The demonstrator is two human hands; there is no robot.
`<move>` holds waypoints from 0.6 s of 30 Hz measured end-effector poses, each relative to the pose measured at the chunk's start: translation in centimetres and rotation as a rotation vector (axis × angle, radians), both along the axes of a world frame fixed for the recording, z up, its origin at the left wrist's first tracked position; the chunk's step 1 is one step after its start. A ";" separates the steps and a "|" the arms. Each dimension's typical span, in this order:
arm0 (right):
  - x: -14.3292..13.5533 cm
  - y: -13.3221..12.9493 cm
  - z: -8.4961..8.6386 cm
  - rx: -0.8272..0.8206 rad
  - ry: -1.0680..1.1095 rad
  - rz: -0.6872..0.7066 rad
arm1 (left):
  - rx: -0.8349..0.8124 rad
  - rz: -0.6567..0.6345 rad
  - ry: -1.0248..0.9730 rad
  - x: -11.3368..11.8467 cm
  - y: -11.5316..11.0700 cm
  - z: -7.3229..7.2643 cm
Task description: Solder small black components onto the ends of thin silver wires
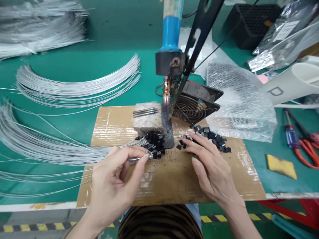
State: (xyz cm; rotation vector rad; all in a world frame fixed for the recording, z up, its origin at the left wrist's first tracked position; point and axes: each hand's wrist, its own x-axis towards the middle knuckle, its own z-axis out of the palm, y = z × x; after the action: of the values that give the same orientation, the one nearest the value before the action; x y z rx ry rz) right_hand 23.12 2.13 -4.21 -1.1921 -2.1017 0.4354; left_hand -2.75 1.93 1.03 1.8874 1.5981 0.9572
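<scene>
1. Left hand (116,184), seven o'clock: finger and thumb pinching thin, smooth pale wires (74,154), which curve away to nine; black square tips (156,141) crowd their ends.
2. Right hand (214,169), towards five: fingers loosely spread, thumb apart, at a heap of blocky black pieces (216,137).
3. Ribbed cardboard (171,186), six o'clock, underneath.
4. Crinkled foil bag (299,20), two o'clock; contents hidden.

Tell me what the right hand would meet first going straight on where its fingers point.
Probably the small black pieces just ahead of the right hand, though depth is unclear here.
</scene>
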 end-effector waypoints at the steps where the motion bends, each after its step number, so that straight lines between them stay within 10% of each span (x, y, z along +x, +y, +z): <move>1: -0.1 0.1 0.1 -0.010 -0.021 0.030 | -0.003 0.000 -0.003 0.0 0.0 0.0; 8: -0.2 -0.1 -0.2 0.041 0.010 0.089 | 0.042 0.010 0.035 0.0 -0.2 -0.1; 15: 0.6 -1.0 -0.6 0.159 0.218 -0.038 | 0.563 0.055 0.328 -0.2 0.3 -1.7; 18: 0.5 -1.0 -0.5 0.159 0.224 -0.077 | 0.533 0.079 0.308 0.0 0.4 -2.6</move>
State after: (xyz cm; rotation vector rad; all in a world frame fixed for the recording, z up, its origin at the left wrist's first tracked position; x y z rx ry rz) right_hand 23.63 1.11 -4.71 -1.0764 -1.8567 0.3428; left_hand -2.78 2.37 -1.53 2.4429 1.7178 1.2722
